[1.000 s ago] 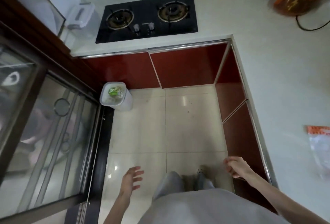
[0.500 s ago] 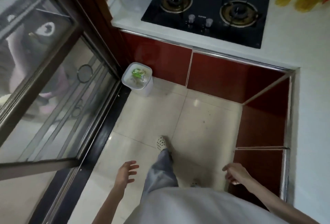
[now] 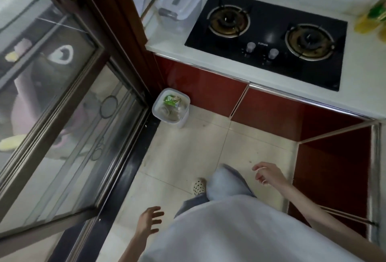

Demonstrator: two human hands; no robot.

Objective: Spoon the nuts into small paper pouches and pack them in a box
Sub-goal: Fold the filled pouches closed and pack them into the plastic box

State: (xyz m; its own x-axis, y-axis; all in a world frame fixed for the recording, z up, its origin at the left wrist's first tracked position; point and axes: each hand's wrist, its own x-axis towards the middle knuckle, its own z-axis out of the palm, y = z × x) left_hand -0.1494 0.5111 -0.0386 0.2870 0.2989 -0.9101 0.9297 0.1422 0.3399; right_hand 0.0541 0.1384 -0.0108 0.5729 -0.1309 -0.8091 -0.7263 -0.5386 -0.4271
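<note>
Head view, left hand [image 3: 148, 221] fingers spread, right hand [image 3: 268, 173] seemingly loosely curled, both hands empty

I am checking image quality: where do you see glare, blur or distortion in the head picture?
Head view: the glass door carries reflections; bottles at the right edge are blurred; wide-angle lens bends the counter edge; both hands, left and right, look slightly soft.

We looked down at a tiled floor [image 3: 188, 157]. Our left hand [image 3: 149, 221] and right hand [image 3: 269, 175] hung empty, fingers loose. A white bin [image 3: 170, 108] stood against red cabinets [image 3: 267, 113], below the surface [image 3: 359, 77] with a black gas hob [image 3: 269, 38] and a clear lidded container [image 3: 180, 8]. A glass sliding door [image 3: 62, 115] stood on the left.
</note>
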